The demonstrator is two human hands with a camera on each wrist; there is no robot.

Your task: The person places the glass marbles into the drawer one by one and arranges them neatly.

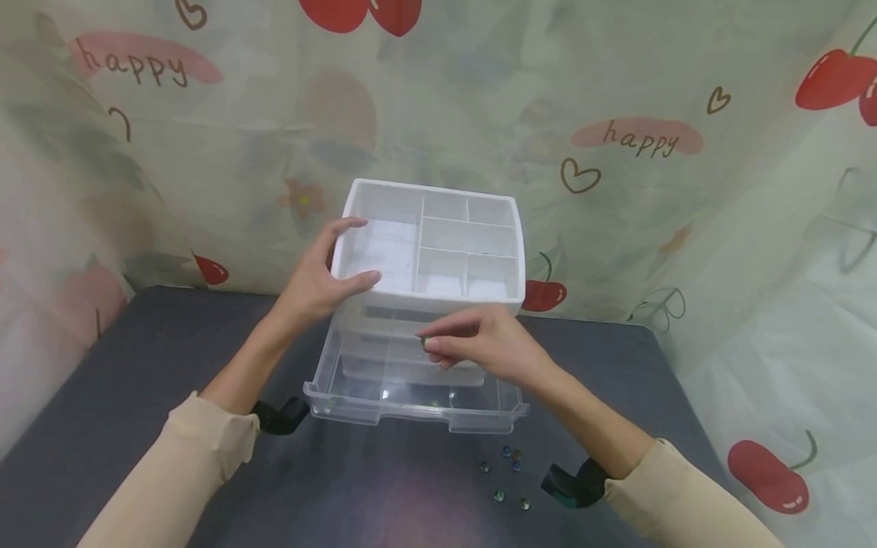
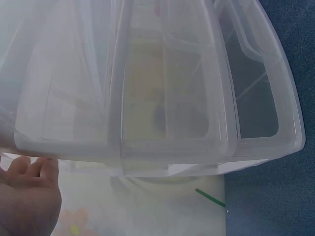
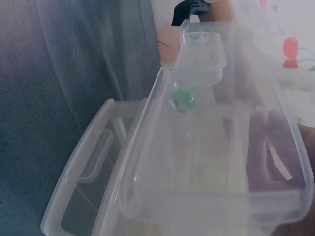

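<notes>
A storage box with a white divided top tray (image 1: 384, 251) stands at the middle back of the table. My left hand (image 1: 308, 278) grips its left side, with fingertips and thumb over the rim. Below the tray, a clear drawer (image 1: 418, 415) is pulled out toward me. Over that drawer, my right hand (image 1: 496, 346) pinches a small glass marble (image 1: 425, 343) between thumb and fingers. In the right wrist view, a green marble (image 3: 182, 100) shows through clear plastic. The left wrist view has the stacked clear drawers (image 2: 182, 98) from the side, above the left hand's fingers.
Several loose marbles (image 1: 499, 495) lie on the dark tabletop (image 1: 356, 487), in front of the drawer and to its right. A printed curtain (image 1: 438, 99) with cherries hangs behind the table and along its sides.
</notes>
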